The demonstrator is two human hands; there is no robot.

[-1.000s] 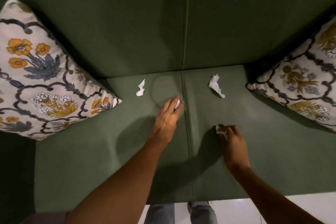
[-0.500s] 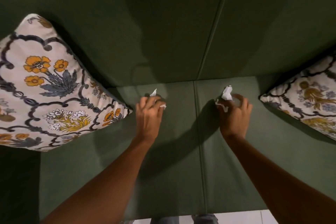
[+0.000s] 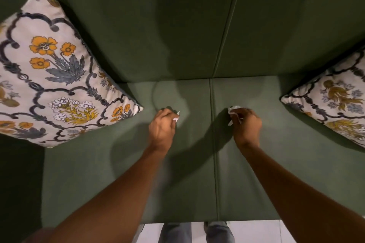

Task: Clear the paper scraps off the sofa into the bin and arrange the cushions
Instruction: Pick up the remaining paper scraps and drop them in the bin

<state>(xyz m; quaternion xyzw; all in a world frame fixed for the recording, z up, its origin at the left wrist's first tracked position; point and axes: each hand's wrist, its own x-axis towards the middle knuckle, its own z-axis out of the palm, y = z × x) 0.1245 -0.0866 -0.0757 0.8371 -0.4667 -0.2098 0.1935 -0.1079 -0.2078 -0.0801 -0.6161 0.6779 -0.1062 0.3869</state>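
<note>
Both hands hover over the green sofa seat (image 3: pixel 122 173). My left hand (image 3: pixel 162 128) is closed into a fist on white paper scraps (image 3: pixel 176 118) whose tips poke out past the fingers. My right hand (image 3: pixel 246 126) is also closed, gripping crumpled white paper scraps (image 3: pixel 232 110) that stick out at its top left. A floral cushion (image 3: pixel 55 77) leans against the backrest at the left, and a second floral cushion (image 3: pixel 335 100) lies at the right edge. No loose scrap shows on the seat, and no bin is in view.
The green backrest (image 3: pixel 177 25) rises behind the seat, split by a seam. A dark armrest (image 3: pixel 17 183) borders the seat on the left. At the bottom edge are a pale tiled floor (image 3: pixel 254 232) and my trouser legs (image 3: pixel 175 233).
Each hand moved up the seat and took a second scrap, after the first ones near the middle seam. Both fists have since closed and drawn back slightly; the seat shows no loose paper.
</note>
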